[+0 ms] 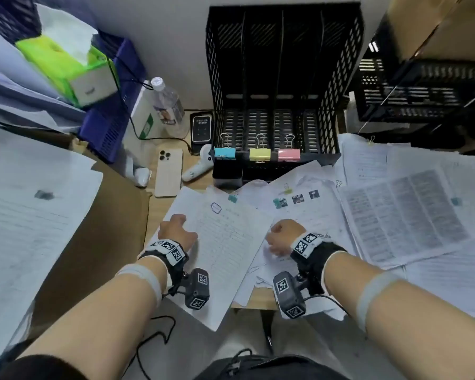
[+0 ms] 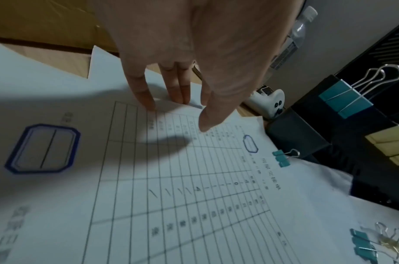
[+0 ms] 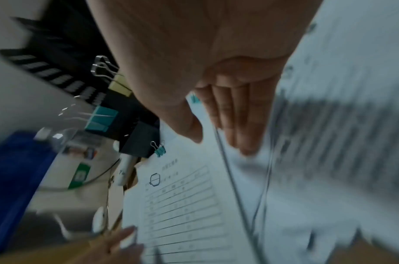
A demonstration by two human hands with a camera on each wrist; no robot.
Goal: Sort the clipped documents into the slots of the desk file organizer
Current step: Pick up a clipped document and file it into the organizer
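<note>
A black mesh file organizer [image 1: 214,78] with several upright slots stands at the back of the desk. Blue [image 1: 225,153], yellow [image 1: 260,154] and pink [image 1: 289,154] binder clips sit on its front lip. In front of it lies a table-form document [image 1: 225,242] [image 2: 171,178] [image 3: 182,205] with a small teal clip [image 1: 233,198] [image 2: 281,159] [image 3: 159,151] at its top. My left hand [image 1: 176,229] [image 2: 178,114] touches its left edge with straight fingers, thumb raised above the sheet. My right hand [image 1: 283,237] [image 3: 216,135] lies at its right edge, fingers straight; that view is blurred.
More clipped papers [image 1: 401,215] spread over the right of the desk. A phone [image 1: 168,172], a white device [image 1: 198,168], a water bottle [image 1: 167,105] and a blue basket [image 1: 107,127] crowd the left. A black crate [image 1: 422,89] stands at the right. Cardboard [image 1: 107,229] lies at the left.
</note>
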